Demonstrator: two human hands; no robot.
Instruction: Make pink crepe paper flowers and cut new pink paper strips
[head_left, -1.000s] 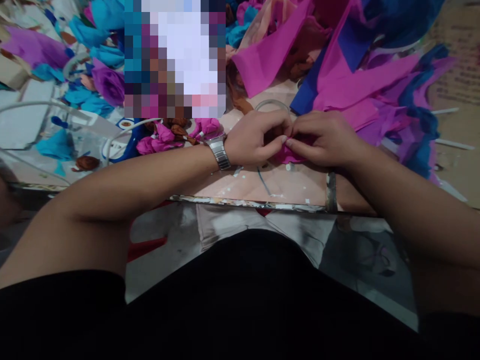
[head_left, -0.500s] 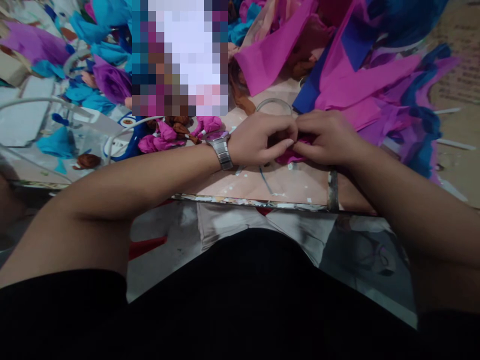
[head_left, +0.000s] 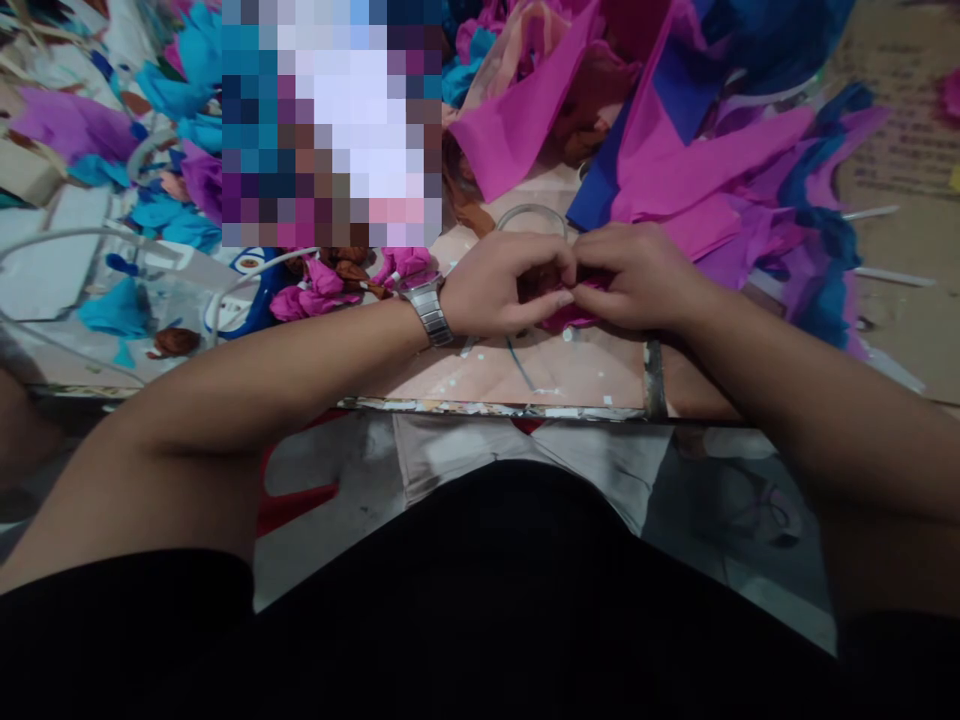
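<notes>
Both hands meet over a small piece of bright pink crepe paper [head_left: 568,316] just above the table top. My left hand [head_left: 502,285], with a metal-banded watch [head_left: 429,312] on its wrist, pinches it between thumb and curled fingers. From the other side my right hand [head_left: 636,275] grips the same paper, its fingertips touching those of the left. Most of the paper is hidden under the fingers, so its shape is hard to make out. A thin wire loop [head_left: 534,210] lies just behind the hands.
Pink crepe sheets [head_left: 679,180] pile up at the right, near brown cardboard [head_left: 892,280]. Left of the hands lie bunched pink paper pieces [head_left: 315,292], a blue and white power strip [head_left: 251,290] with a cable, and blue paper scraps [head_left: 116,308]. The table's worn edge [head_left: 487,407] runs in front.
The view has shifted slightly, so the table things appear a little further left. Both hands stay together on the pink paper, with only small finger movement.
</notes>
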